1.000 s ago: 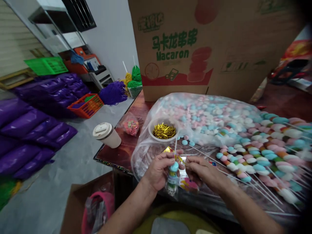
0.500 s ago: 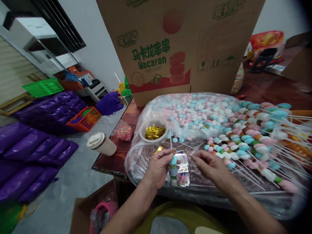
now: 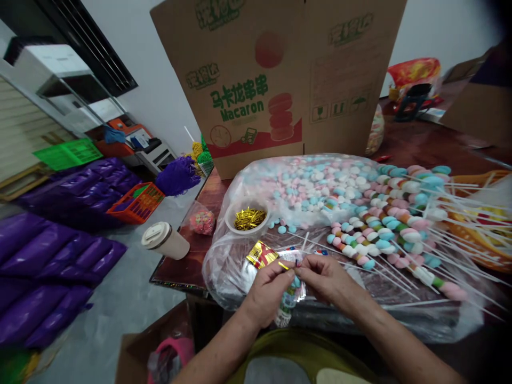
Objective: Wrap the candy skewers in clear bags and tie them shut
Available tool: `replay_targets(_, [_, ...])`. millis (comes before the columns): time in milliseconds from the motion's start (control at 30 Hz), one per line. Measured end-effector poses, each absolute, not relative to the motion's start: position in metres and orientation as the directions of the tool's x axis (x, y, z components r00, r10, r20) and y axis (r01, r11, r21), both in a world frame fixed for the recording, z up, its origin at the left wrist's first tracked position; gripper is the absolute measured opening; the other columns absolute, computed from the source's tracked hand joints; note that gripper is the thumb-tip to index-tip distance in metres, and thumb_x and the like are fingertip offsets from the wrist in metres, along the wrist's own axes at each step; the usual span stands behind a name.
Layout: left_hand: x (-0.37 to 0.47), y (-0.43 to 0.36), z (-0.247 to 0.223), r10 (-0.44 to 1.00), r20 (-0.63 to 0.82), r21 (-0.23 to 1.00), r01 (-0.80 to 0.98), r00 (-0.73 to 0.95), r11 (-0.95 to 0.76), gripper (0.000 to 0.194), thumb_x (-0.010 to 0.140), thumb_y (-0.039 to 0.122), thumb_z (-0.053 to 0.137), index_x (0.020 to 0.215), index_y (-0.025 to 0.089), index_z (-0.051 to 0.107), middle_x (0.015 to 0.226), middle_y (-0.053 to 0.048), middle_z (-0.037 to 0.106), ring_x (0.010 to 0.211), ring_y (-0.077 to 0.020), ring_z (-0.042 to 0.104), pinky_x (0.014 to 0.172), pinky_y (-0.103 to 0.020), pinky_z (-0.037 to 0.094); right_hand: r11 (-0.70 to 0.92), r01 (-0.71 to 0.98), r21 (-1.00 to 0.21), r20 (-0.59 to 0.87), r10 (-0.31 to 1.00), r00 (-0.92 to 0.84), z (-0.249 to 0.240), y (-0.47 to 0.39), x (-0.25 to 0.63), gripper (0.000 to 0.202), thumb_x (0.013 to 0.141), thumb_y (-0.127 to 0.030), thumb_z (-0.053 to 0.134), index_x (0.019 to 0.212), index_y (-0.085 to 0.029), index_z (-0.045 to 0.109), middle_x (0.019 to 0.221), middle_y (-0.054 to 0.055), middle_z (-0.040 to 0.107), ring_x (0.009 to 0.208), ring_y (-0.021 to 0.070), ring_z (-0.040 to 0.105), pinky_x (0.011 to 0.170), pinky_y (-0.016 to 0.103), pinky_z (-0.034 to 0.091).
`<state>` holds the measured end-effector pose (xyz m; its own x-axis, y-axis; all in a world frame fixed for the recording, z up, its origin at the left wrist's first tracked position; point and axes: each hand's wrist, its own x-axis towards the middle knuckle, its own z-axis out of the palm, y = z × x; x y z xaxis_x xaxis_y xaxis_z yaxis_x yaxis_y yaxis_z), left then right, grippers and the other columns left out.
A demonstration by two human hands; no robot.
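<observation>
My left hand (image 3: 268, 293) is closed around the gathered neck of a clear bag with a marshmallow skewer (image 3: 287, 306) in it. The bag hangs below my fingers, and its white stick points up between my hands. A gold twist tie (image 3: 283, 265) shows at my left thumb, by the bag's neck. My right hand (image 3: 326, 280) pinches at the same neck, on the tie; its fingertips meet those of my left hand and partly hide the tie. Silvery printed wrappers (image 3: 262, 256) lie behind and under my hands. Beyond them a white bowl (image 3: 231, 224) holds many gold twist ties.
A big plastic bag of pastel marshmallows (image 3: 312, 186) spreads across the table. Loaded skewers (image 3: 384, 234) are piled at right, sticks outward. A cardboard box (image 3: 248, 138) stands behind. A lidded cup (image 3: 172, 245) is near the left edge, beside a small bag of pink pieces (image 3: 202, 221).
My right hand has moved left to the bag's neck, bringing the gold twist tie against it. The bagged skewer now sits slightly lower and tilted. The view has shifted a little to the right.
</observation>
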<state>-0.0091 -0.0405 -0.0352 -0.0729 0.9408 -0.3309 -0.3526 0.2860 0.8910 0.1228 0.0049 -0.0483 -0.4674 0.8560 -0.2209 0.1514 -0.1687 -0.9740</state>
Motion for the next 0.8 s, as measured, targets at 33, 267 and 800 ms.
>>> replay_targets(33, [-0.01, -0.042, -0.036, 0.952, -0.294, 0.912, -0.322, -0.088, 0.252, 0.021, 0.061, 0.029, 0.072, 0.072, 0.013, 0.068, 0.065, -0.001, 0.06, 0.062, -0.0107, 0.051, 0.063, -0.022, 0.039, -0.16, 0.144, -0.977, -0.208, 0.869, -0.449, -0.051, 0.003, 0.122, 0.029, 0.068, -0.043, 0.059, 0.059, -0.02, 0.043, 0.042, -0.009, 0.037, 0.035, 0.0063, 0.029, 0.036, 0.02, 0.023])
replay_targets(267, [-0.022, -0.042, -0.031, 0.847, -0.469, 0.691, -0.493, 0.251, 0.529, 0.03, 0.044, 0.025, 0.082, 0.064, 0.01, 0.066, 0.059, -0.003, 0.061, 0.055, -0.0116, 0.055, 0.061, -0.024, 0.041, 0.354, 0.127, -0.926, 0.185, 0.722, -0.666, -0.026, -0.013, 0.137, 0.018, 0.084, -0.028, 0.051, 0.093, -0.021, 0.064, 0.074, 0.002, 0.063, 0.068, 0.0139, 0.056, 0.063, 0.023, 0.041])
replay_targets(800, [-0.004, -0.033, -0.024, 0.899, -0.401, 0.832, -0.48, -0.178, 0.276, 0.056, 0.052, 0.025, 0.081, 0.099, 0.018, 0.053, 0.072, 0.001, 0.062, 0.066, -0.0109, 0.058, 0.066, -0.021, 0.042, 0.712, 0.436, -0.55, 0.522, 0.701, -0.485, -0.049, 0.0, 0.138, 0.018, 0.086, -0.016, 0.036, 0.079, -0.018, 0.052, 0.069, 0.004, 0.056, 0.064, 0.0155, 0.052, 0.059, 0.026, 0.04])
